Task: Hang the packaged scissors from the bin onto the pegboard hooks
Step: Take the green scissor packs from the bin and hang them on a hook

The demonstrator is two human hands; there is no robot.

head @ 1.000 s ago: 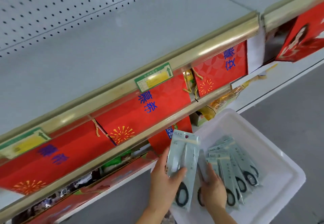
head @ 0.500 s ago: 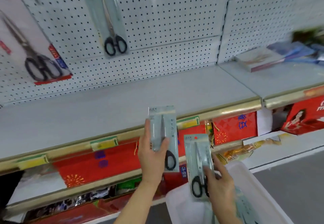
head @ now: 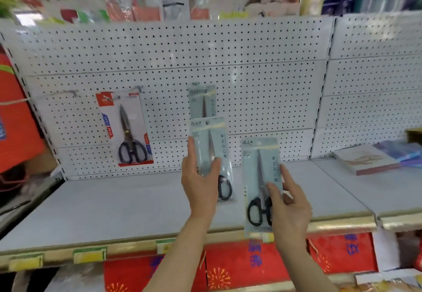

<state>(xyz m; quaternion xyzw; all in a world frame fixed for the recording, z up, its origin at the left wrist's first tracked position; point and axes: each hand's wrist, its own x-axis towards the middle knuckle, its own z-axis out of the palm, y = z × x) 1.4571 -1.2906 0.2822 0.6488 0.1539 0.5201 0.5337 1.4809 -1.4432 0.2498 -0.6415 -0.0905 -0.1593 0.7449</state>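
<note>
My left hand point(head: 201, 179) grips a pale blue pack of black-handled scissors point(head: 212, 141) upright in front of the white pegboard point(head: 262, 79). Just above and behind it, a matching pack point(head: 202, 101) hangs on the board, its lower half hidden. My right hand point(head: 288, 202) holds a second pale blue scissors pack point(head: 260, 173) lower and to the right, over the shelf's front edge. Further left hangs a white and red scissors pack point(head: 129, 129) on a hook. An empty hook point(head: 67, 92) sticks out at the far left. The bin is out of view.
A grey shelf point(head: 114, 205) runs below the pegboard, with a gold front rail and yellow price tags point(head: 90, 255). Flat boxes point(head: 367, 159) lie on the shelf at the right. Red boxes point(head: 239, 266) fill the shelf below. Blurred goods line the top.
Both hands have risen from the bin, each with a scissors pack, up to pegboard height. My view has tilted up from the bin to the pegboard.
</note>
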